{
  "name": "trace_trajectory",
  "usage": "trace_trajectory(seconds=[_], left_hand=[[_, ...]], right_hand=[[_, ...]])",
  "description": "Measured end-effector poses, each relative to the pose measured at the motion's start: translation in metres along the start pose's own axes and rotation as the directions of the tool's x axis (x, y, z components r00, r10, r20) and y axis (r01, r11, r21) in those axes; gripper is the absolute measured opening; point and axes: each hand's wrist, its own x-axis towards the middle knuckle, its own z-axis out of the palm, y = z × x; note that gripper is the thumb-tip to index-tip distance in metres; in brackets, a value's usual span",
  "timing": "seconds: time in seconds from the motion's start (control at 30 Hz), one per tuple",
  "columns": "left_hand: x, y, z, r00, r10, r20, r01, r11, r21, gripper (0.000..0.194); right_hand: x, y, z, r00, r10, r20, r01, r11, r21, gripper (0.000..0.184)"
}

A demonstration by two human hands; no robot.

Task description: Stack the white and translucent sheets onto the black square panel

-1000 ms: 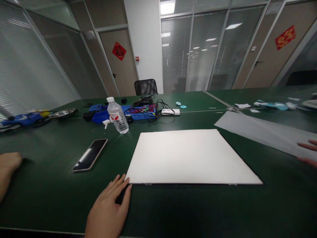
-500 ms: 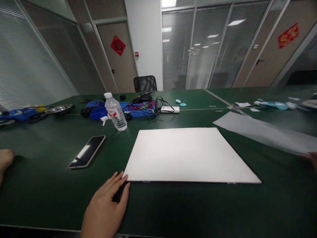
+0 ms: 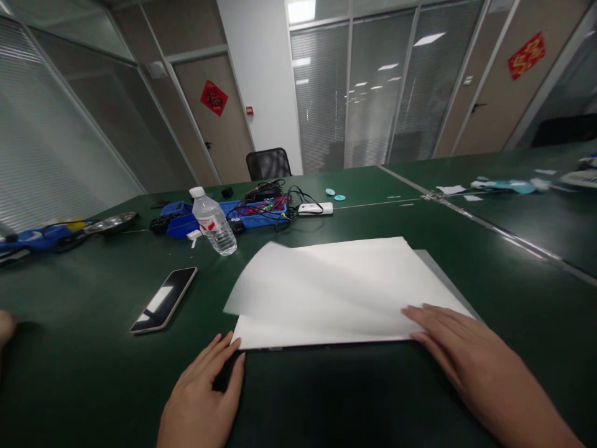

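A white board [image 3: 261, 336] lies flat on the green table [image 3: 93, 367] in front of me. A thin translucent sheet [image 3: 326, 280] now lies over the board, its left corner lifted a little. My right hand [image 3: 461, 354] rests flat on the sheet's near right corner, fingers stretched out. My left hand [image 3: 205, 392] lies flat on the table with fingertips at the board's near left corner, fingers apart and holding nothing.
A phone [image 3: 164, 300] lies left of the board and a water bottle [image 3: 213, 221] stands behind it. Blue trays with cables [image 3: 261, 208] sit farther back. Another person's hand [image 3: 4, 326] shows at the left edge. A black chair [image 3: 268, 163] stands behind the table.
The translucent sheet that lay on the table at the right has been drawn over the white board by my right hand. My left hand stayed at the board's corner.
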Motion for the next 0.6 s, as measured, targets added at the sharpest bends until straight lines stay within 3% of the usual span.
trace_trajectory(seconds=[0.13, 0.37, 0.47, 0.6], left_hand=[[0.0, 0.001, -0.001, 1.0, -0.007, -0.001, 0.007, 1.0, 0.009, 0.039], [0.001, 0.004, -0.001, 0.999, -0.031, 0.012, 0.031, 0.999, 0.025, 0.037], [0.002, 0.006, -0.002, 0.999, -0.035, 0.009, 0.035, 0.999, 0.02, 0.038], [0.001, 0.008, -0.004, 0.999, -0.049, 0.024, 0.048, 0.999, 0.012, 0.04]], right_hand=[[0.008, -0.003, 0.011, 0.994, -0.104, 0.036, 0.104, 0.995, 0.003, 0.044], [0.001, 0.006, 0.01, 0.99, -0.126, 0.068, 0.125, 0.992, 0.013, 0.046], [-0.006, 0.014, 0.006, 0.997, -0.062, 0.042, 0.063, 0.998, -0.029, 0.06], [-0.03, 0.049, 0.004, 0.988, 0.11, 0.106, -0.109, 0.994, -0.016, 0.091]])
